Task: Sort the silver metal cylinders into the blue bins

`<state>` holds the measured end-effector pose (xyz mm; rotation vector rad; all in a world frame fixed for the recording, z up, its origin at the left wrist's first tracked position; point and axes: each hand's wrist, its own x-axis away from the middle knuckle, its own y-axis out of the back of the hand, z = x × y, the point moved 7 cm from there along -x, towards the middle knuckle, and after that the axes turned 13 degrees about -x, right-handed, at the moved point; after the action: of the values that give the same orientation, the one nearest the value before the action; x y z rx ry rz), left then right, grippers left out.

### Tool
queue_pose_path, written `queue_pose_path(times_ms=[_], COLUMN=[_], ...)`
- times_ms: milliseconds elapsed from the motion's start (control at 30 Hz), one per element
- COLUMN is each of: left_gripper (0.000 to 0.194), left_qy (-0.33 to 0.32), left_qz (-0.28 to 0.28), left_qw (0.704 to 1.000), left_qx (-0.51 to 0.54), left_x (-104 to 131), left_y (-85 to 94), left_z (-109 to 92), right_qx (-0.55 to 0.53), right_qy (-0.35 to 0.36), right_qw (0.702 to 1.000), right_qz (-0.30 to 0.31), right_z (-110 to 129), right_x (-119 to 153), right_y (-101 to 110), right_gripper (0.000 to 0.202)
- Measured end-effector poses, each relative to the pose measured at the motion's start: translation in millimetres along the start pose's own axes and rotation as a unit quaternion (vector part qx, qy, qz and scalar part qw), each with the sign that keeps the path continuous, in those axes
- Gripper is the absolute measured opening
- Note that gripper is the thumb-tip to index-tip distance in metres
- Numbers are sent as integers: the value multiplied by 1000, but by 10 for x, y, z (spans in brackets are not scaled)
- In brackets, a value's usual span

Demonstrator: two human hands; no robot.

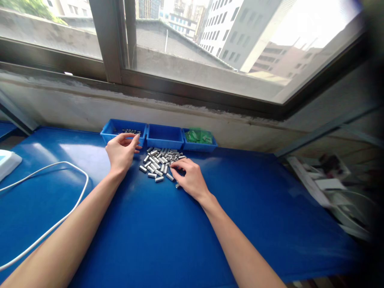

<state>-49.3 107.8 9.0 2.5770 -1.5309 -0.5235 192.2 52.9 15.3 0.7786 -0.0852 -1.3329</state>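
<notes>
A pile of short silvery metal pieces, like hex standoffs, lies on the blue tabletop. My left hand is over the front edge of the left blue bin, which holds small metal parts. Its thumb and fingertips come together, and whatever sits between them is too small to make out. At the right side of the pile, my right hand reaches down with thumb and forefinger closed among the pieces. What those fingertips grip is hidden.
Beside the left bin stand a middle blue bin and a right bin with green bags. A white cable loops across the left of the table, near a white device. Behind everything is a window.
</notes>
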Motion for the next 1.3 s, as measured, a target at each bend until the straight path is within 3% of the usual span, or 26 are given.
queue_pose_path(times_ms=[167,367,667,767,867,1033,1200,1300], left_gripper=[26,21,21,21,23,35,16,15], left_qy=[-70,-161,-203,-200,-207,-287,-349,-321], left_qz=[43,157,176,192,245,294,276,288], left_qw=[995,971,957,956,946,912,895,901], left_qx=[-58,-85,-105,-93,-51,-8,-39,-46], left_x=[112,370,434,451,522,685,754,726], left_y=[-74,-329,-385,-389,-442,-519,-551,-580], left_z=[-186,-353,-384,-401,-463,-640,-696,-636], right_qx=[5,-6,-78,-204,-358,-489,-501,-480], right_qy=[-9,-11,-62,-126,-170,-201,-211,-207], right_qw=[1000,1000,994,968,910,838,833,848], right_qz=[-4,-14,-53,-81,-117,-136,-102,-86], right_z=[-1,15,-39,-182,-304,-331,-253,-240], right_x=[1,1,-8,-6,-10,-17,-9,-12], right_y=[3,19,73,88,97,69,-13,-27], right_gripper=[12,15,11,10,18,20,22,22])
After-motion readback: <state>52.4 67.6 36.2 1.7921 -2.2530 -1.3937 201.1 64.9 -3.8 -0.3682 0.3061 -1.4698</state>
